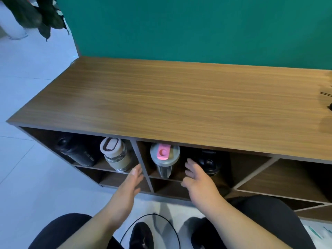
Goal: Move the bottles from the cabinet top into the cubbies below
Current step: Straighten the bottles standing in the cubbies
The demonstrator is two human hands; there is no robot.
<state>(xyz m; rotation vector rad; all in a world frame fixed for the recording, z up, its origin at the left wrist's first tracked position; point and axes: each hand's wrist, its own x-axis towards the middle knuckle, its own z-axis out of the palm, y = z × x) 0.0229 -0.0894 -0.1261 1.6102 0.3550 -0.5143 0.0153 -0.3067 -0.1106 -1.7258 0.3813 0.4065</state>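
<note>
The cabinet top shows no bottles; four now stand in the upper cubbies. In the left cubby are a black flask and a cream glass bottle; in the next, a clear tumbler with pink lid and a black bottle. Glass looks fragile and slick, so grip mid-body. The left hand and right hand hover spread, empty.
</note>
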